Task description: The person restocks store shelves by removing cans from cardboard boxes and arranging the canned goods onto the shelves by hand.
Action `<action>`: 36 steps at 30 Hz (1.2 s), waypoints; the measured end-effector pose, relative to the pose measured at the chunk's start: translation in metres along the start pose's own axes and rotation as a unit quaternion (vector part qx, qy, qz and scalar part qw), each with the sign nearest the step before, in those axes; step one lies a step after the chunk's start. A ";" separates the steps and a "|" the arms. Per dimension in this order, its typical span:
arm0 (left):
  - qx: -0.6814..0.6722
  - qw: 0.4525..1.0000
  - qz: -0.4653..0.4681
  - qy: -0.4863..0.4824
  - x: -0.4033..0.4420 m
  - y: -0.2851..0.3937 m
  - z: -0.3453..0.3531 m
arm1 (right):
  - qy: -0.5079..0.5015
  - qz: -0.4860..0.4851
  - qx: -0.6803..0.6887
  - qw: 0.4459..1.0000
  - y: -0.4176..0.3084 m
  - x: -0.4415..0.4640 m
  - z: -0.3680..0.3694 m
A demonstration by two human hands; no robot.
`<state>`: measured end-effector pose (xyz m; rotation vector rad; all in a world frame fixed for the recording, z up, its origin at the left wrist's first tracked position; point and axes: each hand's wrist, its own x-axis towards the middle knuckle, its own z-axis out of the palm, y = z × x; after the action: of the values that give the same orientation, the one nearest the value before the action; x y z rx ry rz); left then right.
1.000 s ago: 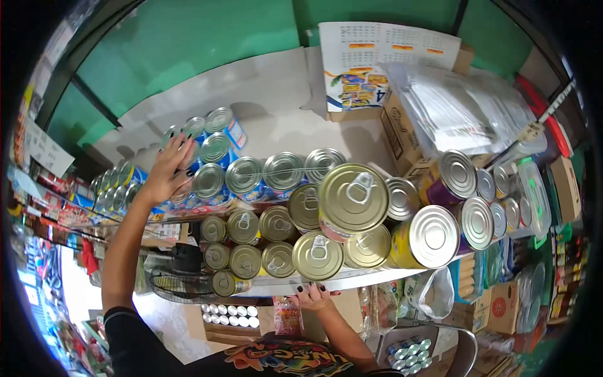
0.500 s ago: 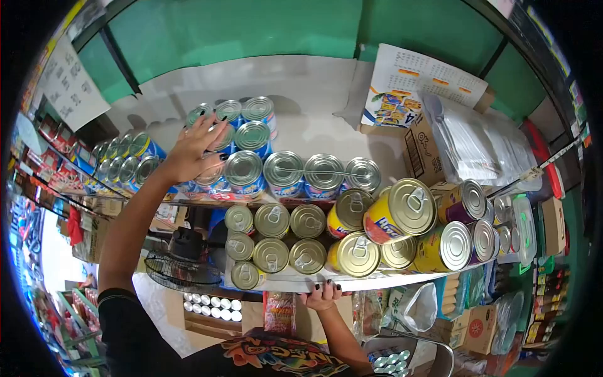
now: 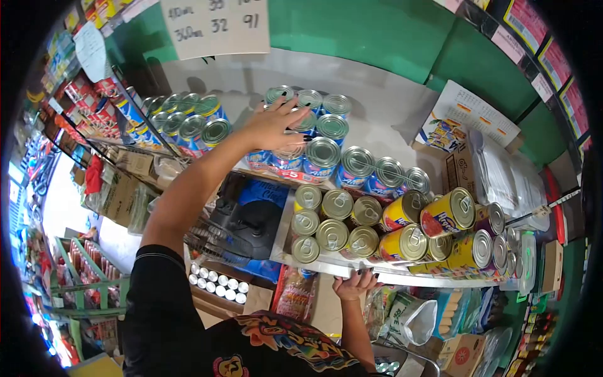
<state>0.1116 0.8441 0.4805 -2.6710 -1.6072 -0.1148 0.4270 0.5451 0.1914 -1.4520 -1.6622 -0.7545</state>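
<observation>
My left hand (image 3: 276, 125) lies palm down with fingers spread over blue-labelled tin cans (image 3: 323, 154) on the upper shelf. Its fingertips touch the can tops or hover just above them; I cannot tell which. More blue cans (image 3: 358, 164) continue in a row to the right. Below, my right hand (image 3: 356, 284) has its fingers hooked over the front edge of the lower shelf (image 3: 326, 265), its thumb hidden. Just behind those fingers stand gold-topped cans (image 3: 331, 235), with larger yellow cans (image 3: 448, 213) stacked to their right.
Left of my arm is another group of blue cans (image 3: 191, 127). A dark fan (image 3: 251, 235) sits under the upper shelf, near a carton of white-topped cans (image 3: 217, 286). Plastic-wrapped lids (image 3: 505, 169) and a calendar box (image 3: 468, 119) stand at right. A handwritten price card (image 3: 217, 28) hangs above.
The view has turned left, so the shelves appear further right and more of the left side shows. My left hand still rests over the blue cans; my right remains at the shelf edge.
</observation>
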 end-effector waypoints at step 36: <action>-0.006 1.000 -0.021 -0.002 -0.003 0.007 -0.006 | -0.046 0.022 -0.019 0.999 -0.008 0.016 -0.014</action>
<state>0.1155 0.8377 0.4865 -2.6492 -1.6698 -0.1211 0.4214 0.5406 0.2128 -1.5661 -1.6876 -0.7078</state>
